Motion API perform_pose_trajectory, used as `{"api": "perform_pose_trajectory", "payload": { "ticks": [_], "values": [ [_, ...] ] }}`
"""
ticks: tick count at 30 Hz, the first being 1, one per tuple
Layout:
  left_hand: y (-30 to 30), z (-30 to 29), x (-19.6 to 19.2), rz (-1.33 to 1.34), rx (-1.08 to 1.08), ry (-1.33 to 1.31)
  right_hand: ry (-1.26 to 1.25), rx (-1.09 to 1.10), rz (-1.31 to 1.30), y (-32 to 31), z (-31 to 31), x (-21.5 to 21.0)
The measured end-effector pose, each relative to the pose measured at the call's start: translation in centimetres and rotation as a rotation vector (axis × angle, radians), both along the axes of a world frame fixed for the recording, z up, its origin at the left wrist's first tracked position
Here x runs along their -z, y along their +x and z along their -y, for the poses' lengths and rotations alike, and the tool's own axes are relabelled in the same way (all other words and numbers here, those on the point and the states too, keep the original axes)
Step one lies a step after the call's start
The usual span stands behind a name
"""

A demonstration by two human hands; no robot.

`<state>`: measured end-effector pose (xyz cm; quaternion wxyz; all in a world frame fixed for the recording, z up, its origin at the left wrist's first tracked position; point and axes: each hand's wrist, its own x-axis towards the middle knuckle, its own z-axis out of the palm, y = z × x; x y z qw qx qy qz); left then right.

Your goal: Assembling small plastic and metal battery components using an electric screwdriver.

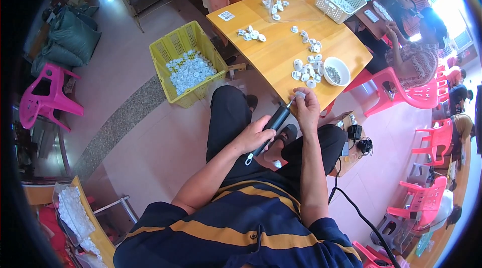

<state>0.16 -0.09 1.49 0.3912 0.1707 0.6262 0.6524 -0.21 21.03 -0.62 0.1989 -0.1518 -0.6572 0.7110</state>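
Black, and tilted with its tip toward the table (271, 62), is the driver (279, 115) that our left hand (255, 136) grips just short of the table's near edge, fingers closed around its barrel and a small hanging loop at its lower end. At that same edge, our right hand (307, 106) has thumb and fingertips pinched together on a small white part (300, 95), which sits right by the driver's tip; we cannot tell whether the two touch.

On the table, near its right-hand corner, we see a white bowl (346, 80) of small metal pieces, with a loose cluster of white fittings (297, 64) just left of it. More such fittings lie in little groups toward the table's middle and far side, and a white basket (331, 12) stands at its far right corner.

Left of the table, on the floor, we have a yellow crate (159, 64) with many white pieces (188, 71) inside. Well beyond that, farther left of the table, are a pink chair (49, 92) and dark green sacks (73, 37). To the table's right, a co-worker (414, 64) in a patterned top sits on another pink chair.
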Motion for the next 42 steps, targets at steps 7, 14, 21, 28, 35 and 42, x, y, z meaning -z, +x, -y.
{"api": "perform_pose_trajectory", "payload": {
  "ticks": [7, 14, 21, 28, 35, 42],
  "values": [
    [-0.1, 0.0, 0.3, 0.024, 0.01, -0.001, 0.073, 0.009, 0.018, 0.0, -0.1, 0.6],
    [0.0, 0.1, 0.6, 0.099, 0.014, 0.049, 0.082, -0.043, 0.017, 0.0, -0.4, 0.8],
    [0.1, 0.5, 0.3, 0.247, 0.035, 0.144, -0.026, -0.107, 0.0, 0.1, -1.1, 0.6],
    [-0.2, 1.0, 0.4, 0.422, 0.072, 0.267, -0.095, -0.202, 0.01, 0.0, -1.6, 0.2],
    [-0.4, 1.2, 0.3, 0.462, 0.066, 0.272, -0.141, -0.224, 0.001, 0.0, -1.8, 0.5],
    [-0.4, 1.0, 0.2, 0.461, 0.061, 0.284, -0.143, -0.248, -0.008, 0.0, -1.9, 0.6]
  ]
}}
